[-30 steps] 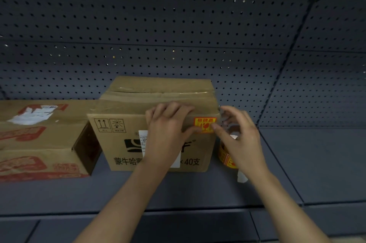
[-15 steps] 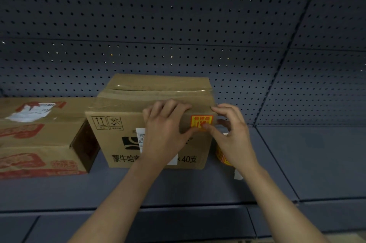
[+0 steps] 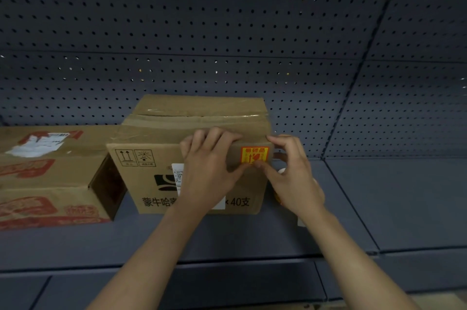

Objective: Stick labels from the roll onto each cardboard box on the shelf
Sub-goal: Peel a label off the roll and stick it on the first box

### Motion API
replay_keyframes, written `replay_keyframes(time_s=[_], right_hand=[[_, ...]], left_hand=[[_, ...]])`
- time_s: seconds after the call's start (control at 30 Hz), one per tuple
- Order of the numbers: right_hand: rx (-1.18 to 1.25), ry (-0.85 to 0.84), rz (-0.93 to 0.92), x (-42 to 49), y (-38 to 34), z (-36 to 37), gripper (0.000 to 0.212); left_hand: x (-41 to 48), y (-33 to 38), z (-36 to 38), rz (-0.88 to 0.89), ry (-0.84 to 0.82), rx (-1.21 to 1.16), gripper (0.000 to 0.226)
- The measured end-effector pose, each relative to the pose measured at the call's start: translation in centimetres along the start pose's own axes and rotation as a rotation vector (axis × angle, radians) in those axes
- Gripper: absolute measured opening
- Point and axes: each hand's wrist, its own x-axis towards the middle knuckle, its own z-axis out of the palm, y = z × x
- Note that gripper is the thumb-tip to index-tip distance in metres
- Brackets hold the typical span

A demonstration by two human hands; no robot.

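A brown cardboard box (image 3: 151,183) with black print stands mid-shelf. An orange and yellow label (image 3: 254,154) sticks on its front face at the upper right. My left hand (image 3: 209,173) holds the box, fingers hooked over its top front edge and thumb just below the label's left side. My right hand (image 3: 295,181) curls its fingers round the box's upper right corner while its thumb presses the label's lower edge. The label roll (image 3: 278,198) stands right of the box, almost wholly hidden behind my right hand.
A second cardboard box (image 3: 50,183) with red print lies on its side at the left, close against the first. The dark shelf board (image 3: 404,203) stretches right. A perforated back panel (image 3: 227,44) rises behind. The shelf's front lip (image 3: 227,264) runs below my forearms.
My right thumb has slid from the label's right edge down to its lower edge. My left thumb has crept in below the label. The box has stayed put.
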Motion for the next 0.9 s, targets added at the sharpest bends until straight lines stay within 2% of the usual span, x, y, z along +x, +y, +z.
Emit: replay_keyframes(time_s=[0.27,0.47,0.6,0.77,0.9], right_hand=[[0.006,0.065,0.022,0.5,-1.0,0.2,0.028],[0.042,0.086,0.04,0.7,-1.3,0.3,0.025],[0.172,0.051,0.069,0.6,-1.5,0.1,0.026],[0.296,0.043,0.072,0.4,-1.5,0.3,0.03],[0.349,0.003,0.143,0.5,-1.1,0.4,0.045]], left_hand=[[0.0,0.0,-0.1,0.007,0.029,-0.013,0.039],[0.3,0.3,-0.1,-0.009,0.048,-0.015,0.033],[0.1,0.1,-0.4,-0.001,-0.001,-0.007,0.035],[-0.9,-0.8,-1.9,0.093,-0.089,-0.012,0.045],[-3.0,-2.1,-4.8,-0.05,-0.033,-0.004,0.044]])
